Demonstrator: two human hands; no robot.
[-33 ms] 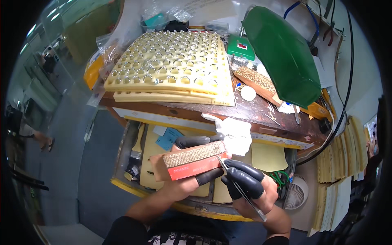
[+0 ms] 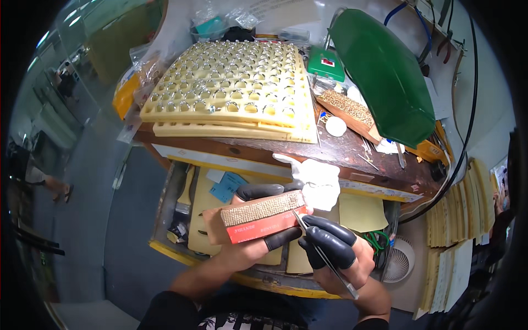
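Observation:
My left hand [image 2: 250, 248], in black finger covers, is closed round a small red-sided block [image 2: 256, 226]. The block's top is golden brown and bumpy in fine rows, and its left end is plain brown. Slim metal tweezers [image 2: 342, 279] are pinched in my right hand [image 2: 344, 250], which also wears black finger covers. The tweezers' tips rest at or just over the block's right end; whether they grip anything is too small to see. Just beyond the block lies a crumpled white glove or cloth [image 2: 320, 184], hanging past the bench edge.
Stacked cream trays [image 2: 225, 118] full of rings cover the bench's left. A wooden block with a golden bumpy top [image 2: 346, 108], a white ball [image 2: 335, 126] and a green lamp shade [image 2: 379, 77] are on the right. Below my hands is an open drawer [image 2: 275, 283].

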